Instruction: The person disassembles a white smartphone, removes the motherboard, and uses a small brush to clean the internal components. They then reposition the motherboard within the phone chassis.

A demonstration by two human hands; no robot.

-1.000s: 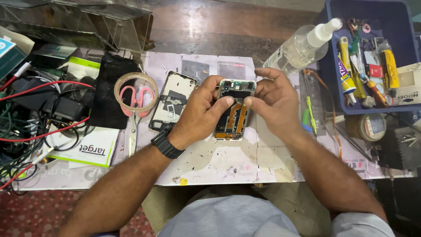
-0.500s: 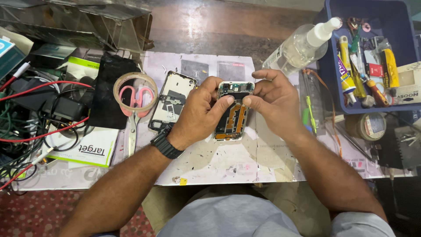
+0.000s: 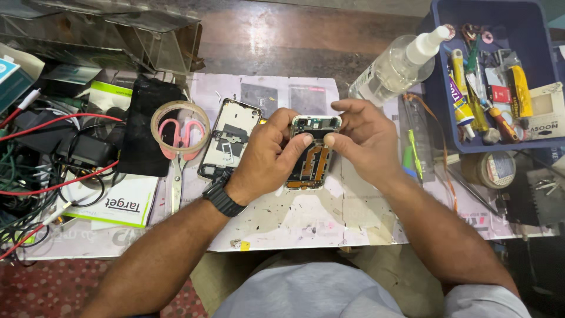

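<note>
Opened phone (image 3: 311,158) sits at centre of the stained work mat (image 3: 306,218), back off, board and orange flex strips exposed, long axis running 12 to 6 o'clock. Left hand (image 3: 268,156) comes in from 7 o'clock, fingers curled together against the phone's left edge, thumb tip pressed on its upper face. Right hand (image 3: 365,141) comes in from 4 o'clock, thumb and forefinger pinching the phone's top right corner, other fingers loosely bent behind. Black watch (image 3: 222,197) on the left wrist. Just beside the left hand at 9 o'clock lies a separate phone back shell (image 3: 231,138). Further toward 9, pink-handled scissors (image 3: 176,153) lie inside a tape ring. At 1 o'clock, a clear spray bottle (image 3: 395,65) leans on a blue bin (image 3: 438,112) of tools.
</note>
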